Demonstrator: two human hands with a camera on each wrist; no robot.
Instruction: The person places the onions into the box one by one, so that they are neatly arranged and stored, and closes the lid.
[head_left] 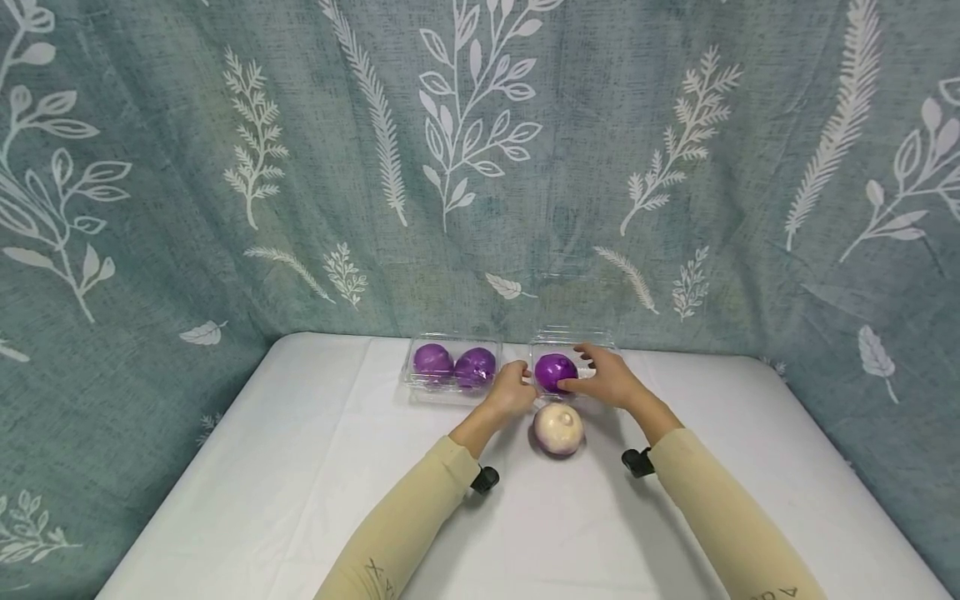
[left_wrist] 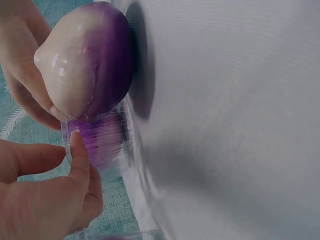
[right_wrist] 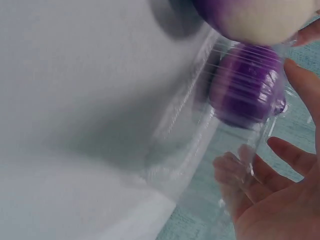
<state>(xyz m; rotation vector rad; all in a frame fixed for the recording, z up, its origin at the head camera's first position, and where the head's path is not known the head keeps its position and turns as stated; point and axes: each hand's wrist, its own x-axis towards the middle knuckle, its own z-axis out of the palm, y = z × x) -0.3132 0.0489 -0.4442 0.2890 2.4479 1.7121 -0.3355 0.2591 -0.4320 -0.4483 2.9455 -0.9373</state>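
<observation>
My left hand (head_left: 513,390) pinches the near rim of an open clear plastic box (right_wrist: 175,165) between thumb and fingertips. Inside that box, on its left side, sits a round purple turnip-like vegetable (head_left: 555,372) with a small tip. Over the box's right side is my right hand (head_left: 609,379), fingers spread and loosely bent, the thumb right beside the purple vegetable. In the right wrist view some of its fingers show through the clear plastic. A white-and-purple turnip (left_wrist: 90,60) lies on the table in front of the box, its pale end with the nub facing up.
To the left stands a second clear plastic box (head_left: 450,396) with two purple vegetables (head_left: 432,363) in it. Both boxes are near the back edge of the white-covered table (head_left: 300,467). A green leaf-patterned curtain (head_left: 480,250) hangs behind and at the sides.
</observation>
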